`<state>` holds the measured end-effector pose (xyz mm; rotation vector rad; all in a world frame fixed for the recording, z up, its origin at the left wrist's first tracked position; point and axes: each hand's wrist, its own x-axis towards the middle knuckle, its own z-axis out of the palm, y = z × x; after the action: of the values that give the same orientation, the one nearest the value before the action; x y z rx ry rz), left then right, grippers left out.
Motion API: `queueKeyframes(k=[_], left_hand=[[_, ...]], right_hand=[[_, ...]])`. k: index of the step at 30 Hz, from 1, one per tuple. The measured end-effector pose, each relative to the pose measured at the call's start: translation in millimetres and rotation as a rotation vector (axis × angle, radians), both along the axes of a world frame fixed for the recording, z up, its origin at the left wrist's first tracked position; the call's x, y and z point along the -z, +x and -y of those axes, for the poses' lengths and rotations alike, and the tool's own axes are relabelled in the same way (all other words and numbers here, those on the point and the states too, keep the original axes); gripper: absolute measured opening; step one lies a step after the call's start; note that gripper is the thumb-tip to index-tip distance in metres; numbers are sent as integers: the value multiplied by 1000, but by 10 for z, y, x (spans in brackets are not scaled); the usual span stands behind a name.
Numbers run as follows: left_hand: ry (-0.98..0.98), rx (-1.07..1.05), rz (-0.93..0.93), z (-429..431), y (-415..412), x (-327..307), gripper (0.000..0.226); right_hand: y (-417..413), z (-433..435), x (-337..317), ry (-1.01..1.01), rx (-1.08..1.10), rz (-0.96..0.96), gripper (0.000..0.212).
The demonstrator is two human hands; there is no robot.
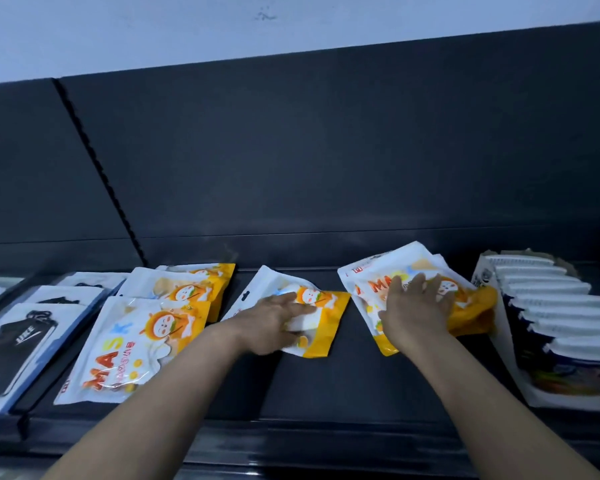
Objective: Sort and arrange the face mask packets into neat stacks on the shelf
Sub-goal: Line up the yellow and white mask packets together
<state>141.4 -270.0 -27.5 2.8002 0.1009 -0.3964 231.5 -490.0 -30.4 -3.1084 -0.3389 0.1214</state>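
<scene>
White and orange face mask packets with a cartoon figure lie on the dark shelf point(354, 375). My left hand point(274, 323) rests flat on a single packet point(326, 317) at the shelf's middle, fingers spread over it. To its right, my right hand point(416, 306) presses with straight fingers on a loose pile of the same packets point(374, 275), which fans out unevenly. At the left lies a large front packet point(125, 348) with more of the same packets point(201, 282) stacked behind it.
Black mask packets in clear and white sleeves point(18, 341) lie at the far left, past a shelf divider. A white carton of upright packs point(551, 313) stands at the right, close to the pile. The dark back panel point(326, 168) rises behind.
</scene>
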Motion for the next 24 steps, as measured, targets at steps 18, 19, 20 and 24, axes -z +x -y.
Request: queueKeyframes(k=[18,19,20,24], left_hand=[[-189,-307,368,100,388,188,61],[-336,-388,496,44,352,143,59],[-426,-489,617,-22,307,89,57],[-525,-668,863,-345,82,-171,50]], right_hand=[[-178,-20,58,315,-181,401,56],[-207,-67,55,328,-219,400,55],[-234,-125,54,334,-272,392,54],[-404,-429,119,251,-562,362,71]])
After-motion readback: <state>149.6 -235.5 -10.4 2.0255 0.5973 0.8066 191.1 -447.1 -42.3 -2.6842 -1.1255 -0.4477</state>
